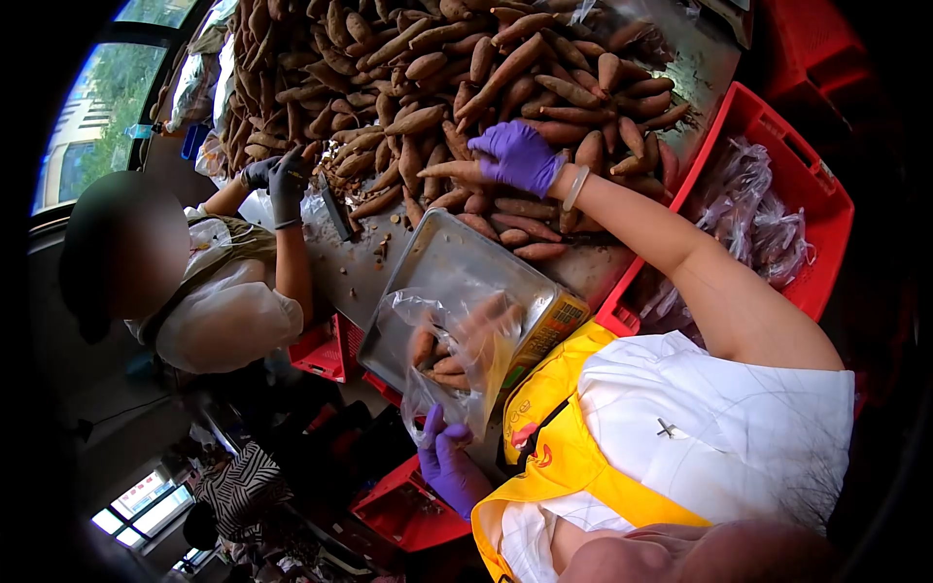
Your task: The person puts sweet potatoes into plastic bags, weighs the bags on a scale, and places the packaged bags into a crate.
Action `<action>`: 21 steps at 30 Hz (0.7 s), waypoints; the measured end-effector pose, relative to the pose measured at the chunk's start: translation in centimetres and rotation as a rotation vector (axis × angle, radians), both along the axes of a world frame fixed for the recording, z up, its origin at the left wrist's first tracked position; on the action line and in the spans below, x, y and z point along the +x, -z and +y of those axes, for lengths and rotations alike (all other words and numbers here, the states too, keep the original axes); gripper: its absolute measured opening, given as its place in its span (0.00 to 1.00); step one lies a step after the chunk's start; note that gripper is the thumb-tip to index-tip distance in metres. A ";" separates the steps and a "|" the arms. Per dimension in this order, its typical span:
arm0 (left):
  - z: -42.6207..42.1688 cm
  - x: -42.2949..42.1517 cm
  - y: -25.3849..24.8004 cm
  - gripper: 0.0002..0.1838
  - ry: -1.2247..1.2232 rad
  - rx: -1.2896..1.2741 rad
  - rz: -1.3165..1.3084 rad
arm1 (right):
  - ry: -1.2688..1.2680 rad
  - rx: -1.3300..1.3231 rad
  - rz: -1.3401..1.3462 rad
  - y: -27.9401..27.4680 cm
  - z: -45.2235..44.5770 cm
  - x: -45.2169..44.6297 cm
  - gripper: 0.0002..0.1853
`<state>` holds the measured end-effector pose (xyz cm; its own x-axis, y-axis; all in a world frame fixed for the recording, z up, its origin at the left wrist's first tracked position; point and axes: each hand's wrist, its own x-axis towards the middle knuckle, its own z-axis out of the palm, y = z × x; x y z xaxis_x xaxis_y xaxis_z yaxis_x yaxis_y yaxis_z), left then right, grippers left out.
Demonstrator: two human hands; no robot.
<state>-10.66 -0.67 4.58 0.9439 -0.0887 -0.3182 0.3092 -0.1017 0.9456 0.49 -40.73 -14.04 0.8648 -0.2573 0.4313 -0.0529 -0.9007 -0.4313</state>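
So my right hand (521,160), in a purple glove, is up at the pile (418,58), fingers curled mostly closed round one long sweet potato (453,172). That one's at the near side of the heap, with loads of others around it.

Left hand (453,470), also purple-gloved, is down low and partly closed, fingers bent, pinching the edge of a clear bag (457,379). Bag's got a few sweet potatoes inside and sits over the metal tray (466,255), which has a yellow printed side (564,316) facing me. Can't count what's in the bag, too much shine on the plastic.

There's a red crate (831,228) full of crumpled plastic bags (743,204) just beside the table (345,277). Across on the left, a co-worker (233,301) in dark gloves has both hands at the pile's edge, near a dark flat tool (335,209).
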 end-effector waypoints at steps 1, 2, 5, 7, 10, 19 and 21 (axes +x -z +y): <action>0.0 -0.1 0.0 0.17 -0.017 0.001 -0.008 | 0.056 -0.015 -0.144 -1.5 -1.0 0.6 0.21; 0.1 -0.4 0.0 0.17 -0.036 0.002 -0.016 | 0.111 -0.031 -0.288 -3.7 -1.9 1.0 0.21; 0.5 -0.6 0.2 0.18 -0.034 -0.006 0.005 | 0.047 -0.081 -0.031 -5.1 -1.9 1.7 0.22; 0.6 -0.8 0.4 0.18 -0.030 -0.021 0.000 | -0.057 -0.119 0.249 -4.7 0.1 1.2 0.24; 0.3 -1.1 0.4 0.18 -0.068 -0.039 -0.008 | -0.040 -0.119 0.280 -3.9 2.8 0.6 0.27; 0.5 -1.2 -0.2 0.17 -0.079 -0.008 0.015 | -0.041 -0.199 0.505 -1.4 0.5 4.9 0.19; 0.2 -0.9 -0.6 0.17 -0.059 -0.038 0.021 | -0.079 0.002 0.387 -2.2 0.5 3.6 0.19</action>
<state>-11.57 -0.50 5.17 0.9409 -0.0453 -0.3355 0.3335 -0.0469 0.9416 4.09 -40.26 -11.84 0.9804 -0.1843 0.0692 -0.1427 -0.9076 -0.3949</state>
